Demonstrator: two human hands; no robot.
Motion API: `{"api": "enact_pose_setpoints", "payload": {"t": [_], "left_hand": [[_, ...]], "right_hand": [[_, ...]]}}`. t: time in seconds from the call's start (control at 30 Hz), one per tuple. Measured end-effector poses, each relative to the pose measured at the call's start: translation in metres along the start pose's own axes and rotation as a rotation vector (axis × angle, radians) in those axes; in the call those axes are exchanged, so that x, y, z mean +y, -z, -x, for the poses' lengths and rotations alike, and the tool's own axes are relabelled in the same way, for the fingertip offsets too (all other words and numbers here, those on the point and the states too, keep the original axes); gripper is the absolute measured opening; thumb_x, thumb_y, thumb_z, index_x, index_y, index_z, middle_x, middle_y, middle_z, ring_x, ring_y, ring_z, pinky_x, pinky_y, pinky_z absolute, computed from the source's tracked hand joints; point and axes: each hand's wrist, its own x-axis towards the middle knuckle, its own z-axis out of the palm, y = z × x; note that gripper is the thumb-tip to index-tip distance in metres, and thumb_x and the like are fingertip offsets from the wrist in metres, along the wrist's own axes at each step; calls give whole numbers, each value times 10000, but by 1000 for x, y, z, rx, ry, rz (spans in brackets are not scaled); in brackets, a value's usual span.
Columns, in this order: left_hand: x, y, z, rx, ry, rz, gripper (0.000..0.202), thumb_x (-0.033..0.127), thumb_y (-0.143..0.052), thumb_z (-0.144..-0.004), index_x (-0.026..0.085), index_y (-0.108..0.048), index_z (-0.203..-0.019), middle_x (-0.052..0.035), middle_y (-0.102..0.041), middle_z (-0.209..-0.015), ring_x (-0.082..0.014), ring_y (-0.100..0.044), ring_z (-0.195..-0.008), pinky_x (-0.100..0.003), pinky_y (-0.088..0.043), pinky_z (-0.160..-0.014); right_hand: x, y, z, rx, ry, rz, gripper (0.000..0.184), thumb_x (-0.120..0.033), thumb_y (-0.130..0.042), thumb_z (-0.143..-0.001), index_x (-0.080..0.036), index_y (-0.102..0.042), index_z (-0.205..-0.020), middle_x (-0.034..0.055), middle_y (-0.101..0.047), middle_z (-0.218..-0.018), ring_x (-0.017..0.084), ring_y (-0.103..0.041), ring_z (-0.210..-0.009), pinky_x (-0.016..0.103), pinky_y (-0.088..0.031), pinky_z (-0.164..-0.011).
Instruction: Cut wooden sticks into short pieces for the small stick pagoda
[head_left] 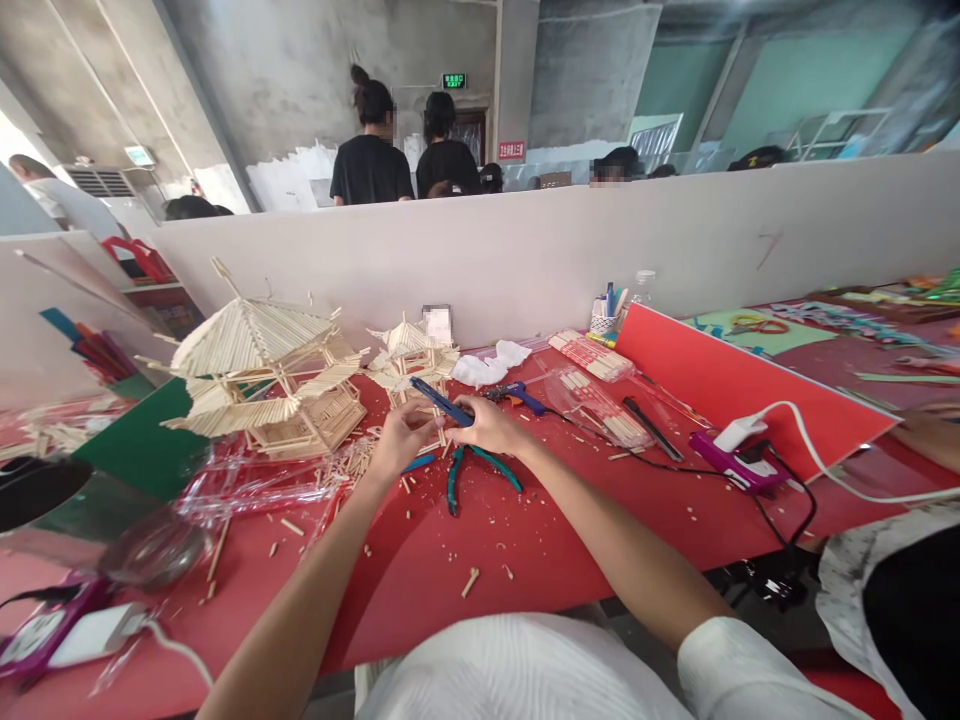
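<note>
My right hand (491, 425) is closed around a long, slim, dark blue utility knife (441, 400), which points up and to the left. Close beside it, my left hand (409, 432) has its fingers pinched together near the knife's underside; whatever lies between them is too small to make out. Just below both hands, pliers with green handles (484, 468) rest on the red table, handles spread. A small pavilion model of wooden sticks (405, 350) stands behind my hands. To its left is a larger stick-built pavilion (259, 365).
A glue gun (517, 395) lies behind my right hand, its cord running to a purple power strip (739, 462). Packs of wooden sticks (600, 400) and a red board (739, 390) are at the right. Stick scraps litter the table (570, 540). A glass jar (154, 545) sits left.
</note>
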Motion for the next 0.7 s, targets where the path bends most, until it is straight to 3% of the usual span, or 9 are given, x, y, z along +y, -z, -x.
{"api": "enact_pose_setpoints", "payload": {"t": [0.3, 0.5, 0.7], "left_hand": [[-4, -5, 0, 79, 29, 6, 593, 553, -829, -652, 140, -638, -1032, -77, -750, -834, -215, -716, -765, -312, -575, -696], [-5, -7, 1, 59, 3, -59, 604, 638, -789, -650, 140, -646, -961, -105, -756, -887, -254, -717, -868, -342, -576, -749], [-7, -5, 0, 44, -39, -158, 522, 590, -739, -733, 132, -680, -976, -87, -749, -854, -213, -692, -763, -308, -546, -701]], "right_hand": [[2, -8, -1, 37, -52, -194, 271, -267, -754, -660, -168, -627, -878, 7, -675, -822, 169, -620, -754, 279, -472, -717], [-2, -7, 1, 40, -59, -107, 271, -295, -741, -666, -166, -621, -872, -10, -640, -796, 156, -578, -729, 261, -434, -685], [-7, 1, 1, -13, -26, -26, 280, -330, -732, -695, -158, -622, -887, -6, -631, -821, 145, -554, -729, 243, -413, -677]]}}
